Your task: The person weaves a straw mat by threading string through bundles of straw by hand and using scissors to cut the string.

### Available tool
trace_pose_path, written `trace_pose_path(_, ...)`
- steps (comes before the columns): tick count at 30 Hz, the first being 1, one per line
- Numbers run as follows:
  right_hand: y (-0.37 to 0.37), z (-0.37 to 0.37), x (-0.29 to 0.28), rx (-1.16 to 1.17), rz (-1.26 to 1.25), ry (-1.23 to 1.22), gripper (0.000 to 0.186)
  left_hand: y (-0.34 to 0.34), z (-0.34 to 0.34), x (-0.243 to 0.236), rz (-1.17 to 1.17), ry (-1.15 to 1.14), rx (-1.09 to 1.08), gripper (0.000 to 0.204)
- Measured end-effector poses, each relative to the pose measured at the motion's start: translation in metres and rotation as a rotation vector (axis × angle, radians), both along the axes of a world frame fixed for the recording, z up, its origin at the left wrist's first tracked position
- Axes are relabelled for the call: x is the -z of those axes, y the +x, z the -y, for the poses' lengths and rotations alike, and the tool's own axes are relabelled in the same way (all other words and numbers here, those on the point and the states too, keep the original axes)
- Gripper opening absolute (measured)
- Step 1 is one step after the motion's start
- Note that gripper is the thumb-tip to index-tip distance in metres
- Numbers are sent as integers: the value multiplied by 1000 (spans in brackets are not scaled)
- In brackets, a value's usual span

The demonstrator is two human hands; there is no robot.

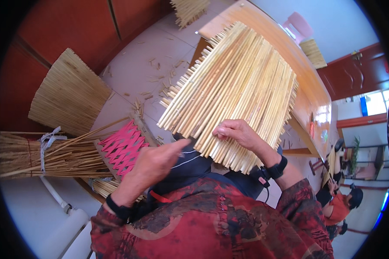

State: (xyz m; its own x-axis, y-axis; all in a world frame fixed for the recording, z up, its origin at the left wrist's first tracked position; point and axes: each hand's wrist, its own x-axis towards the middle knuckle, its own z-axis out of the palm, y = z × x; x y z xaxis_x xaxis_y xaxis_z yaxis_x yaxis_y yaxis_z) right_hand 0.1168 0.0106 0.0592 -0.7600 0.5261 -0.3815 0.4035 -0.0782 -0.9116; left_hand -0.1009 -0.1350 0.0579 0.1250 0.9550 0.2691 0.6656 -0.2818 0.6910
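A mat of pale, straight reed stalks (pixel 246 86) lies across my lap and the table edge, its stalk ends uneven along the sides. My right hand (pixel 237 133) rests on its near part, thumb and fingertips pinched at the stalks. Left of the mat's near edge is my left hand (pixel 153 162), slightly blurred. Its fingers are curled, with the forefinger reaching toward a dark gap between stalks; whatever they may hold is hidden. A pink lattice-bound seat or frame (pixel 124 144) stands just beyond that hand.
Bundled long reeds (pixel 19 153) lie at the left, tied with white cord. Another reed mat (pixel 69 93) leans on the red-brown cabinet (pixel 73 26). Cut scraps litter the tiled floor (pixel 134 64). The wooden table (pixel 309 86) is beyond the mat. A person in orange (pixel 339 207) sits far right.
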Motion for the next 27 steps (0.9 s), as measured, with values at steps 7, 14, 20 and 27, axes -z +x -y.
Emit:
trace_pose_path(7,-9,4,0,16,-79,69,26,14,-21,15,-234,-54,147,42)
trace_pose_path(14,-17,5,-5,48,-79,76,25,18,-16,26,-370,-58,137,50)
trace_pose_path(20,-54,-18,-120,125,-497,154,19,17,-4,46,-299,-116,124,51)
trace_pose_path(27,5,-105,-200,329,-852,67,22,17,-7,46,-287,-103,168,54)
